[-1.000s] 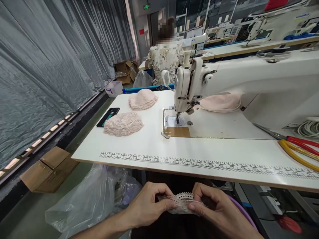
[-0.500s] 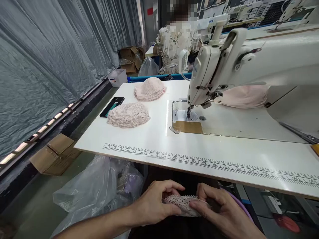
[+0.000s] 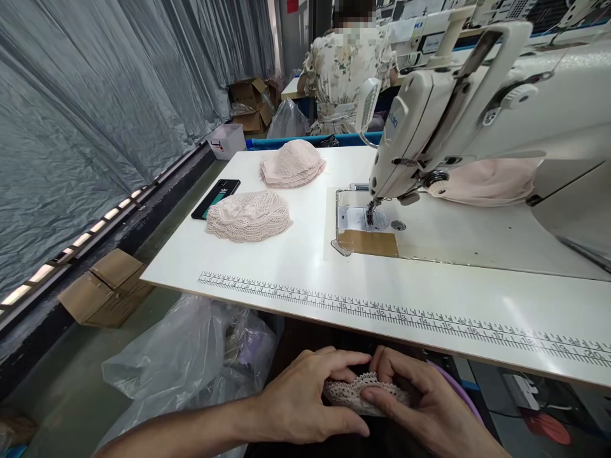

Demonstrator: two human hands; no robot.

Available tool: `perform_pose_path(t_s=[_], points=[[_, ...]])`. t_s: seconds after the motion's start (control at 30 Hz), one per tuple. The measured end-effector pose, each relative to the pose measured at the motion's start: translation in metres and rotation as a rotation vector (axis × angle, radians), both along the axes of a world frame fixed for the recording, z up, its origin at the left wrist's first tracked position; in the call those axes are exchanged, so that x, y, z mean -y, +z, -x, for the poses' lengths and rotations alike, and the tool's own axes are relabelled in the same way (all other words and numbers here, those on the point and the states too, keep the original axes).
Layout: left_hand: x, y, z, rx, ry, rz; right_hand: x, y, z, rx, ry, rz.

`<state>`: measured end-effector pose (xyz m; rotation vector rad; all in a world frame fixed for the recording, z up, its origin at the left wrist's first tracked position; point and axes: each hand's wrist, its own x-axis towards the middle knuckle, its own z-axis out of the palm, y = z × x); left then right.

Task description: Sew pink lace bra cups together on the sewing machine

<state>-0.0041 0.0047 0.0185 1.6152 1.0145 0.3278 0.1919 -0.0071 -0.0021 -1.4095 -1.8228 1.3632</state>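
While a grey curtain (image 3: 128,89) hangs along the left side, a white counter (image 3: 296,267) reaches across the middle, a ruler scale printed near its front edge. Beyond its far side, a person in a floral top (image 3: 344,70) sits facing away. On the counter's right stands a white sewing machine (image 3: 525,133). A clear plastic bag (image 3: 172,356) sags below the front edge, at left.

Below that edge, the two hands face each other, close together. The left hand (image 3: 305,401) comes in from the lower left, forearm slanting upward, its back turned up; its fingers point right over the near end of the work, and its thumb stretches out lower down, so this grip is spread. The right hand (image 3: 420,401) comes from the lower right, fingers bent, its grip pinching the lace between thumb and curled forefinger.

At the counter's left lie two fabric piles, a beige lace one (image 3: 249,217) in front and a pink one (image 3: 292,165) behind. A dark phone (image 3: 217,196) pokes out beside the front pile. The lace piece (image 3: 351,393) sits between the hands, its scalloped edge upward.
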Motion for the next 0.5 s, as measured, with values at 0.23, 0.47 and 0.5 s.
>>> perform_pose_path(t_s=[0.23, 0.47, 0.5], points=[[0.0027, 0.0035, -0.006, 0.064, -0.025, -0.028, 0.002, -0.0041, -0.0003, -0.02, -0.017, 0.031], [-0.0021, 0.0059, -0.0057, 0.09, -0.085, 0.034, 0.003, -0.0099, -0.0057, -0.046, 0.013, 0.152], [-0.0025, 0.0046, -0.0053, 0.08, -0.086, 0.043, 0.0029, -0.0104, -0.0059, -0.048, 0.011, 0.146]])
